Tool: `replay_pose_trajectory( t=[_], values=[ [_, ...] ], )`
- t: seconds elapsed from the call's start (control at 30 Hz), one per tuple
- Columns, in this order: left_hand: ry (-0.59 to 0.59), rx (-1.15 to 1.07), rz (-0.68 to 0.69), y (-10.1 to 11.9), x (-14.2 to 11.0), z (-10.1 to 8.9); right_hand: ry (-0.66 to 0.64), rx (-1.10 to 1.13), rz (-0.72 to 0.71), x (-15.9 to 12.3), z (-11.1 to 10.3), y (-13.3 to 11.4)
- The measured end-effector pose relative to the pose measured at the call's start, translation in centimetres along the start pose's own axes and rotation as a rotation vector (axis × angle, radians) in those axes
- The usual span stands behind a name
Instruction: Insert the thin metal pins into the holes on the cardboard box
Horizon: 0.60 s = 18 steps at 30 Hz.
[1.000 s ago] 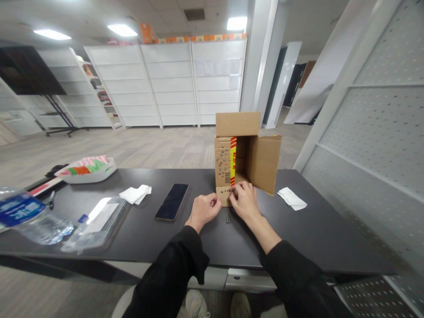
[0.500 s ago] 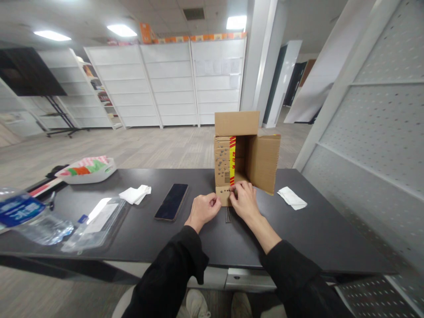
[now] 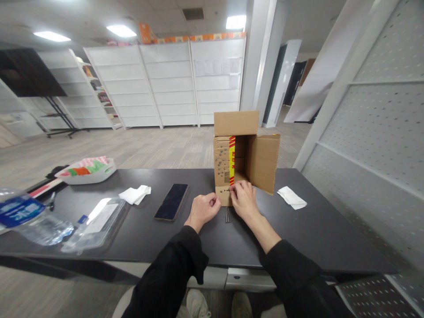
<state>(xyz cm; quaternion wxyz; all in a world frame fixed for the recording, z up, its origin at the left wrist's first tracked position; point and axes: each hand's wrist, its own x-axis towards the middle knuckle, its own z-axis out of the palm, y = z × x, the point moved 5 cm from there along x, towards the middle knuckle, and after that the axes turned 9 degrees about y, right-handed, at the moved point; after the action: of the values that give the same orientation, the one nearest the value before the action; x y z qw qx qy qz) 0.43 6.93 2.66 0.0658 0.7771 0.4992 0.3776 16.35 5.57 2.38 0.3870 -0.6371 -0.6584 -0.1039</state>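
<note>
An open cardboard box (image 3: 261, 161) lies on its side on the black table (image 3: 331, 229), its mouth toward me, with a red and yellow tape strip and many small dark studs on its left flap. My left hand (image 3: 202, 210) is curled into a loose fist at the left corner of the lower flap (image 3: 222, 195). My right hand (image 3: 243, 201) pinches something small against that flap, too small to name. A few thin dark nails (image 3: 228, 215) lie on the table between my hands.
A black phone (image 3: 171, 201) lies left of my hands, with folded white tissues (image 3: 135, 194) beyond it and more tissue (image 3: 291, 197) right of the box. At far left sit a water bottle (image 3: 29, 218), a clear plastic pouch (image 3: 96, 221) and a white tray (image 3: 86, 170) of coloured items.
</note>
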Motion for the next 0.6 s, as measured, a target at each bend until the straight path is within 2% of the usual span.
replay_pose_trajectory(
  t=[0.37, 0.6],
  values=[
    [0.006, 0.017, 0.008, -0.20, 0.03, 0.15, 0.050, 0.013, -0.033, -0.07, -0.34, -0.43],
    [0.017, 0.008, 0.022, -0.25, 0.01, 0.18, 0.073, 0.103, -0.047, -0.12, -0.62, -0.71]
  ],
)
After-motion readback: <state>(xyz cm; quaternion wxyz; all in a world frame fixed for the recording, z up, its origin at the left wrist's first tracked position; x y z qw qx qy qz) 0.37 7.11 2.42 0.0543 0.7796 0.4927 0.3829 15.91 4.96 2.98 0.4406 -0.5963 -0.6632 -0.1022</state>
